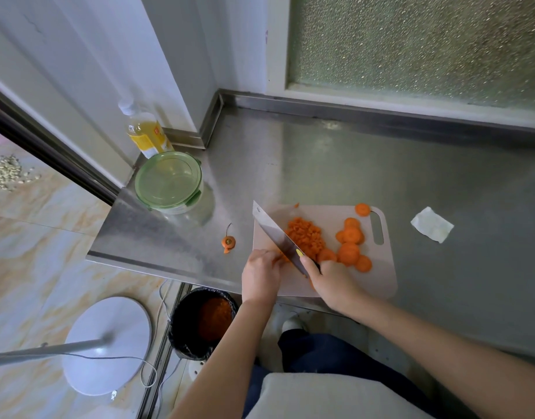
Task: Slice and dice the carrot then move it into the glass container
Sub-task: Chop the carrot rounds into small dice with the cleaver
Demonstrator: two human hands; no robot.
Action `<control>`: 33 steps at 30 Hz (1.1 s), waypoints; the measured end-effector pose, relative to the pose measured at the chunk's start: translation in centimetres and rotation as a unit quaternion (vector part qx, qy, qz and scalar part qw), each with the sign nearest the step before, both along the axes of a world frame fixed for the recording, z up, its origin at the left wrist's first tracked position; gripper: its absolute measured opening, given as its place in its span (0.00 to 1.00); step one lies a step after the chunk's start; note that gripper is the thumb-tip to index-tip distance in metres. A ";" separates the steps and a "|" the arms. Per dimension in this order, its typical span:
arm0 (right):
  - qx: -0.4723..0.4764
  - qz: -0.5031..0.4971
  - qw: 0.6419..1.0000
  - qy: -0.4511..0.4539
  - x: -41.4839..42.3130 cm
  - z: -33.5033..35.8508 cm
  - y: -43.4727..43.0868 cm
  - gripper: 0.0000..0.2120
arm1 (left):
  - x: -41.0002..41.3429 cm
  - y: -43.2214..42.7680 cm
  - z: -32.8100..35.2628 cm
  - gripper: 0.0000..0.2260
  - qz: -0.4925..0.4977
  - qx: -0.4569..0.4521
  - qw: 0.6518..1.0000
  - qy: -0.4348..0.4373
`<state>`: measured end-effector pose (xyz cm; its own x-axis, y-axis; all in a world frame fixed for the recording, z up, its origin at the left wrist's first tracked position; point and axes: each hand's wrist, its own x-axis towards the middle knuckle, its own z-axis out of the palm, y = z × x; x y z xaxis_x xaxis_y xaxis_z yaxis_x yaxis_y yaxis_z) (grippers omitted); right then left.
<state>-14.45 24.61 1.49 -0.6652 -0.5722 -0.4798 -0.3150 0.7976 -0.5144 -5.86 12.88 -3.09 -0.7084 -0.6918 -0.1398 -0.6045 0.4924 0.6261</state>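
The right hand (332, 279) grips the handle of a broad steel cleaver (278, 234), forefinger laid along the blade, which slants across a pale plastic cutting board (381, 267). The left hand (260, 273) curls its fingers beside the blade with orange at their tips; whether it pinches a piece cannot be told. A heap of diced orange carrot (307, 234) lies mid-board, round carrot slices (349, 252) to its right. The round glass container with a green lid (169, 182) stands closed, well apart, on the steel counter (381, 164).
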 end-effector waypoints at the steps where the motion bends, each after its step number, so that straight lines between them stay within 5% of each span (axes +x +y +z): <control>1: 0.009 0.000 1.000 0.003 0.0 -0.2 -0.1 0.28 | 0.0 0.0 0.0 0.06 0.003 0.000 1.000 -0.002; 13: 0.010 -0.002 0.999 0.051 1.2 -1.7 -1.5 0.30 | -0.4 -0.1 0.0 0.07 -0.003 -0.009 1.000 -0.014; 33: -0.014 -0.058 0.998 0.006 -1.6 -1.1 -1.7 0.30 | -1.1 0.0 -0.1 0.08 0.009 0.027 0.999 0.021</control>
